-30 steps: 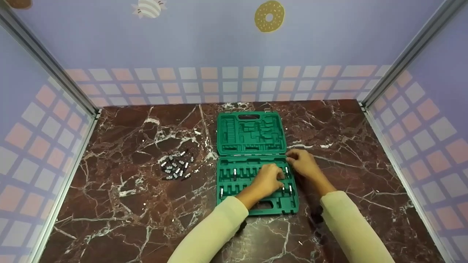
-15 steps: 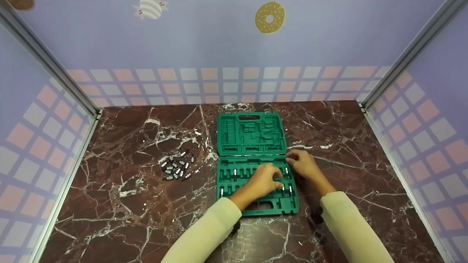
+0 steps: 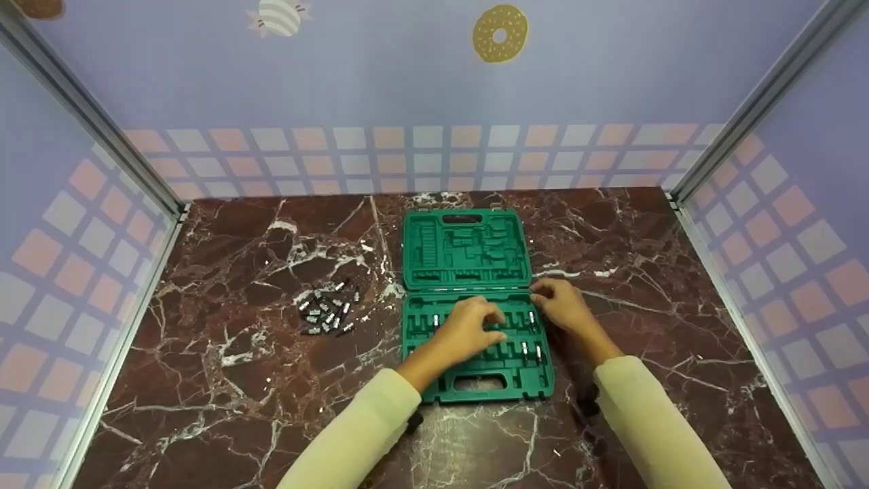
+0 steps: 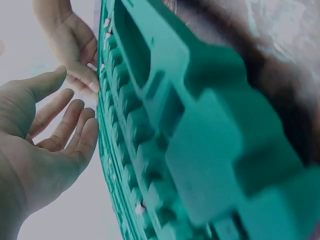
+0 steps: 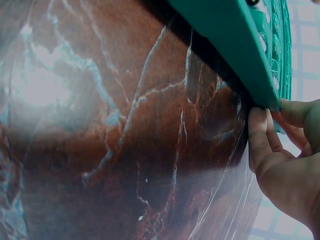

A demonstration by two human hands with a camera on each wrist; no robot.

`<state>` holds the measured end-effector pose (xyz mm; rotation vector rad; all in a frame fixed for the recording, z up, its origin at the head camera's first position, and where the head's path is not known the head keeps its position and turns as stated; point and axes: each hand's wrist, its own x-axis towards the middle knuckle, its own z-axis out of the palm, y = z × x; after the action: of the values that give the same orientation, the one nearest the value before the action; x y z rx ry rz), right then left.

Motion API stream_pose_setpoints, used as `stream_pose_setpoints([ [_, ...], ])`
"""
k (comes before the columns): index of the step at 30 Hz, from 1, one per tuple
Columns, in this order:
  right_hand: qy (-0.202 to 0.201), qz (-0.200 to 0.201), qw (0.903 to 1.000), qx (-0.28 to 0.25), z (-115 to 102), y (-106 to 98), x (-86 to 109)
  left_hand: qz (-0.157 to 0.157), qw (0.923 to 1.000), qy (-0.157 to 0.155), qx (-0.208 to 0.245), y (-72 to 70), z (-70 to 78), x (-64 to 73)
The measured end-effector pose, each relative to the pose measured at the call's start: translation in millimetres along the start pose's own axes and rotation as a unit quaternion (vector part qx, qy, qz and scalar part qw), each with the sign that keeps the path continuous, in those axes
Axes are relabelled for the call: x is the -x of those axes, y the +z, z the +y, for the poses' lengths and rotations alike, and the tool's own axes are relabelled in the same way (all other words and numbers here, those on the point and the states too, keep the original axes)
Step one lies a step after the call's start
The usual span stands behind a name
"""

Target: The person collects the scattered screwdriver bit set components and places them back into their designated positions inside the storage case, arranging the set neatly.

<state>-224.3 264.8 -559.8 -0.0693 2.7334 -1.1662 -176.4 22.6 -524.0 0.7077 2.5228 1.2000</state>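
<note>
A green plastic tool case point(image 3: 516, 387) lies open and flat on the table, its lid point(image 3: 468, 277) folded back. My left hand point(image 3: 465, 329) hovers over the case's slotted half, holding nothing; in the left wrist view its fingers point(image 4: 65, 125) are spread and relaxed. My right hand point(image 3: 567, 309) pinches the case's right edge near the hinge, as the right wrist view shows with the thumb point(image 5: 295, 112) against the rim. Several silver-and-black bit sockets sit in slots, among them one at upper right point(image 3: 532, 320) and one at upper left point(image 3: 436, 320). The left hand hides some slots.
A loose pile of bit sockets point(image 3: 327, 312) lies on the marbled table point(image 3: 224, 401) left of the case. Patterned walls point(image 3: 380, 81) enclose the table at the back and both sides.
My left hand has drawn back leftward from the case's right-hand slots, with its fingers apart. The right hand has stayed at the case's edge.
</note>
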Motion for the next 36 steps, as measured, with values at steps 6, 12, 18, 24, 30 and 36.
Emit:
stream_pose_setpoints([
  [6, -0.006, 0.004, 1.0, 0.004, 1, 1, 1.1, -0.001, 0.9999, 0.013, 0.004, -17.2, -9.0, 10.0],
  [12, -0.005, 0.008, 0.9999, 0.01, 2, 0, 1.1, 0.014, 0.9998, 0.016, 0.005, -34.6, -21.5, 20.6],
  [18, -0.001, 0.008, 0.9999, 0.01, 3, -1, 1.2, 0.04, 0.999, 0.015, 0.014, -50.3, -30.3, 32.1],
  [24, -0.006, 0.006, 0.9999, 0.009, 2, -1, 0.8, 0.075, 0.9971, 0.005, 0.014, -69.6, -38.4, 43.3],
  [30, -0.014, -0.004, 0.9999, 0.004, 1, -4, 1.9, 0.109, 0.9938, -0.021, 0.013, -88.3, -48.9, 53.0],
  [36, -0.016, 0.001, 0.9999, 0.004, 2, -1, 1.0, 0.144, 0.9891, -0.027, 0.015, -101.0, -60.4, 65.3],
])
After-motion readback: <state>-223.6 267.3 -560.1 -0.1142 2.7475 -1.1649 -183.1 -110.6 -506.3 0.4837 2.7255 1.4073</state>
